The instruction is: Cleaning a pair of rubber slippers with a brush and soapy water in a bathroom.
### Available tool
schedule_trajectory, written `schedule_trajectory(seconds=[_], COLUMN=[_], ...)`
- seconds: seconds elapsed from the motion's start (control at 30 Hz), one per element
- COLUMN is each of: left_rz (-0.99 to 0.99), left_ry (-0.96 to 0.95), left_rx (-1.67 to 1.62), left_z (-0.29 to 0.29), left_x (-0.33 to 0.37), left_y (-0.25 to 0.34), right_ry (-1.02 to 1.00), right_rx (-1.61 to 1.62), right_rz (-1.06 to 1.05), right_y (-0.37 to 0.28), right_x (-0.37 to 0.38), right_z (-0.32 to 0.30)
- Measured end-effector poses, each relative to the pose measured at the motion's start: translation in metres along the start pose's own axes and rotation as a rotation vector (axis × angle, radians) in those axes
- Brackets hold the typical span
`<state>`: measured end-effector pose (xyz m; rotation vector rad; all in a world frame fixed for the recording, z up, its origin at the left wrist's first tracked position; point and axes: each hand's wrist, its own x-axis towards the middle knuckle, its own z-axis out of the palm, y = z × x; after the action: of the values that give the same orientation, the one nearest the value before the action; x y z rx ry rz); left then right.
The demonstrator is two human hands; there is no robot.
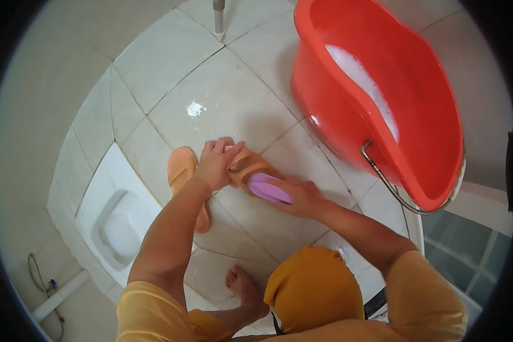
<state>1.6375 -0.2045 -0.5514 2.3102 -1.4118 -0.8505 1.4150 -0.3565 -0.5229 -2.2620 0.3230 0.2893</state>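
An orange slipper point(249, 162) is held in front of me, tilted above the tiled floor. My left hand point(215, 162) grips its far-left end, with the fingers wrapped over the edge. In my right hand point(302, 196) is a purple scrubbing brush point(269, 188), pressed against the slipper's upper near its strap. The brush is slightly blurred, and its bristles are hidden. The matching orange slipper point(182, 166) rests on the floor just left of my left hand, partly covered by my left forearm.
A big red tub point(325, 108) with white suds and a metal handle point(390, 188) stands at the right. A white squat toilet point(117, 211) is set in the floor at left. A grey pipe point(219, 20) stands at the back. My bare foot point(245, 290) is below.
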Motion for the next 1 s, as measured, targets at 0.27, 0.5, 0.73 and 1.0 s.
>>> schedule_trajectory(seconds=[0.27,0.5,0.73,1.0], left_rz=[0.009,0.045,0.085,0.073], left_ry=[0.036,0.069,0.063,0.093], left_rx=[0.007,0.000,-0.056,-0.071], left_z=[0.011,0.019,0.014,0.010], left_x=[-0.002,0.001,-0.003,-0.005], left_y=[0.008,0.019,-0.002,-0.010], right_ry=[0.087,0.117,0.100,0.027], right_rx=[-0.068,-0.028,0.005,-0.054], right_rz=[0.081,-0.014,-0.095,0.063], right_y=[-0.017,-0.014,0.007,-0.010], right_x=[0.022,0.017,-0.021,0.003], right_z=[0.018,0.015,-0.006,0.009])
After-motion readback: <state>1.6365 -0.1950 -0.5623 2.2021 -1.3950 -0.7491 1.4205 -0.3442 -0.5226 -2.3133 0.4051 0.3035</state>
